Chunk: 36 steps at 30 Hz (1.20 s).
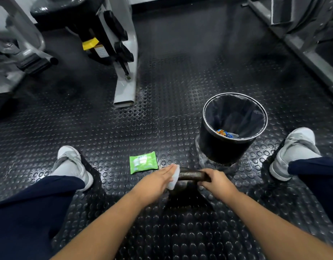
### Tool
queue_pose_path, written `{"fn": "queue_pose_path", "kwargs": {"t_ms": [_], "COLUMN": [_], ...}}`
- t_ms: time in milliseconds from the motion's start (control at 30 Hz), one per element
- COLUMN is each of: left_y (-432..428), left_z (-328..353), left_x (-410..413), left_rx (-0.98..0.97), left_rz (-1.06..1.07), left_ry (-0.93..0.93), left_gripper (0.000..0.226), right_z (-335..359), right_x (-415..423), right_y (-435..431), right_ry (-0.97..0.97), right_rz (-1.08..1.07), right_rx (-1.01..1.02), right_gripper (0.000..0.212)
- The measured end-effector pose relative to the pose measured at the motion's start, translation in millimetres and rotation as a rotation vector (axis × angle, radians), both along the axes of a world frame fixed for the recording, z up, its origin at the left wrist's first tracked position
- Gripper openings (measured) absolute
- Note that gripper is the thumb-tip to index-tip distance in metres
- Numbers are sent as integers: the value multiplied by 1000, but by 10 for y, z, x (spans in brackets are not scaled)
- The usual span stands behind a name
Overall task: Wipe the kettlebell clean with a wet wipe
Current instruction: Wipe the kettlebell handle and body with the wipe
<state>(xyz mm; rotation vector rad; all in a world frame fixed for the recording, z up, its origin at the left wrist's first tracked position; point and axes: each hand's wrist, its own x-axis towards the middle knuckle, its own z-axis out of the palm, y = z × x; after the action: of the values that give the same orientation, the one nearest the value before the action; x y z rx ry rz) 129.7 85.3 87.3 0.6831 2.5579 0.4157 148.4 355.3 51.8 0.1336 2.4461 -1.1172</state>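
Note:
A dark, worn kettlebell stands upright on the studded rubber floor between my knees. My right hand is closed around the right end of its handle. With fingers held flat, my left hand presses a white wet wipe against the left end of the handle. The kettlebell's body is mostly hidden below my hands.
A green pack of wet wipes lies on the floor just left of the kettlebell. A black lined bin with a wrapper inside stands behind it to the right. Gym machine frames stand at the back left and right. My shoes flank the scene.

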Motion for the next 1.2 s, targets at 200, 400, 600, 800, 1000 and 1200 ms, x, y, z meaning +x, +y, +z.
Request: {"fn": "queue_pose_path", "kwargs": {"t_ms": [200,400,600,800,1000,1200], "left_y": [110,788,1034,574,249,396], "left_z": [41,56,-68,46,38,110], "left_x": [-79,-116,-95,-114,-151,-185], "left_rx": [63,2,-23,54,55,-19], "left_rz": [16,-100,-155,-80,-47,-84], "left_ry": [-70,18,54,19,-94,-96], "left_gripper": [50,52,54,51,51,53], "right_z": [-14,-19,-21,-35,-28,-15], "right_x": [15,16,17,-7,1,21], "right_y": [-2,-2,29,12,6,-1], "right_ry": [12,37,62,33,20,16], "right_rz": [-9,-6,1,-12,-15,-28], "right_rx": [1,1,-24,-16,-8,-17], "right_gripper": [36,38,35,42,41,40]}}
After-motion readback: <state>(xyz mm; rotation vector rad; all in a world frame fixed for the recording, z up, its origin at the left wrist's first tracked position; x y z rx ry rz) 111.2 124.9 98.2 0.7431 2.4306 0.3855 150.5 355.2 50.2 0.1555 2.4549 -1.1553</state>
